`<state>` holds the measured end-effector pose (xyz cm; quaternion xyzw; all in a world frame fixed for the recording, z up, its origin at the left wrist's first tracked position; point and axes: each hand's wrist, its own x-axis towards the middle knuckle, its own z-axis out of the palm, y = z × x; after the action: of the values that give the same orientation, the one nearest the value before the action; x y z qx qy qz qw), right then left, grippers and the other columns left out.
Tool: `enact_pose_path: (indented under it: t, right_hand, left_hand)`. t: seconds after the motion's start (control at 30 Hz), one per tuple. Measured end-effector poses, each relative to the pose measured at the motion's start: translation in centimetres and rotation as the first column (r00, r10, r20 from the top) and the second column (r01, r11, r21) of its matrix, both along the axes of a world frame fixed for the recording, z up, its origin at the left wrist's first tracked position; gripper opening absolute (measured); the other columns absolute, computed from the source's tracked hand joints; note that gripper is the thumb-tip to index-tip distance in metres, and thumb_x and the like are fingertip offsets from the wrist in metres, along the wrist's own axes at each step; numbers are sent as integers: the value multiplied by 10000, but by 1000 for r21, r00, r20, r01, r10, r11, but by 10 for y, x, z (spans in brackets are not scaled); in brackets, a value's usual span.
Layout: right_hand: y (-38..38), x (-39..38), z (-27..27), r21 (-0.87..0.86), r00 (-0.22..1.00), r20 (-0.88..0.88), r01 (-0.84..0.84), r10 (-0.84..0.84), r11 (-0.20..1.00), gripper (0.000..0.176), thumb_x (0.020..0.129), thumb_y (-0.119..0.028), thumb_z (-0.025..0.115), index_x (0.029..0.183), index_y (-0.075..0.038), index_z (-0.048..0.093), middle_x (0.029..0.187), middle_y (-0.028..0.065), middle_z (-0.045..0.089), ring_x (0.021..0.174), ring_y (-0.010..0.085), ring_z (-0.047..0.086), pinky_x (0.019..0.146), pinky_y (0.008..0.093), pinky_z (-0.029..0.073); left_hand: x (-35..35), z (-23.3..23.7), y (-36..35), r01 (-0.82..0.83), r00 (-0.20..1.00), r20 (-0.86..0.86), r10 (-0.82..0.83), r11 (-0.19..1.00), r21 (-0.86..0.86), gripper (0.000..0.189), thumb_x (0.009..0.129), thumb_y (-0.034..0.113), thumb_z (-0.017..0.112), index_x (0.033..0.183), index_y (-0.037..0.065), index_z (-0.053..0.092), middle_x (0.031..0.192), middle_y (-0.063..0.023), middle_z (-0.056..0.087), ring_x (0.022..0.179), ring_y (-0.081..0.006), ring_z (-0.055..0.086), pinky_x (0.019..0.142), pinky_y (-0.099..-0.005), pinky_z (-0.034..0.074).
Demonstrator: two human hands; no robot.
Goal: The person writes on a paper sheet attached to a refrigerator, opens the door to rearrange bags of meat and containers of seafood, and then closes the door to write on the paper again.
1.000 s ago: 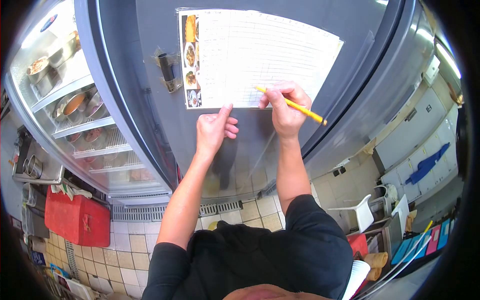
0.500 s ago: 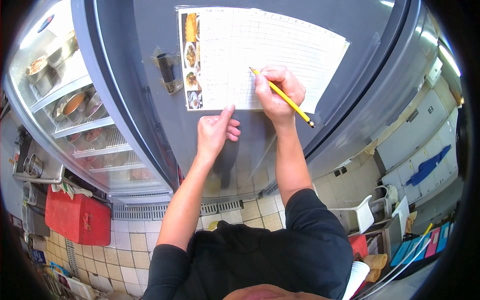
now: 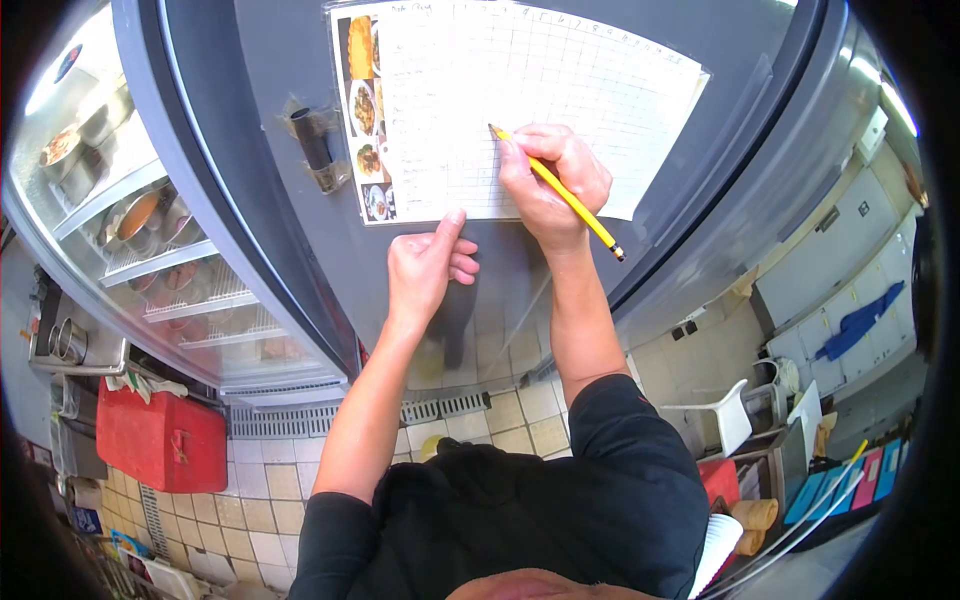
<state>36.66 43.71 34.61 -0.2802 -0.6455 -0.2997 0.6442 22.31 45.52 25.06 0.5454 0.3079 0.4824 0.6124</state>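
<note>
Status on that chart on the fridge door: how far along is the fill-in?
Done: the chart hangs on the fridge door; any earlier entries are too faint to read. In hand: the right hand holds the pencil tip on the grid's left part, while the left hand pins the lower edge. Left: most cells look blank.

Yellow pencil [image 3: 557,192] slants, tip on gridded sheet [image 3: 600,90].

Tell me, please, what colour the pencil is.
The slim wooden pencil is yellow with a dark end, clearest in the head view.
</note>
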Motion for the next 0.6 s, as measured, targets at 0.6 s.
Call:
enact_pose_path:
  t: [0.6]
  right_hand:
    - [-3, 6, -5, -105, 972, -111, -217, 205, 970, 169, 738, 83, 712, 818, -19, 603, 768, 80, 664, 658, 114, 632, 584, 241, 522]
  left_hand:
    - [-1, 6, -3, -9, 1000, 23, 10, 1000, -28, 543, 921, 394, 651, 772, -127, 682, 617, -174, 654, 479, -177, 623, 463, -259, 513]
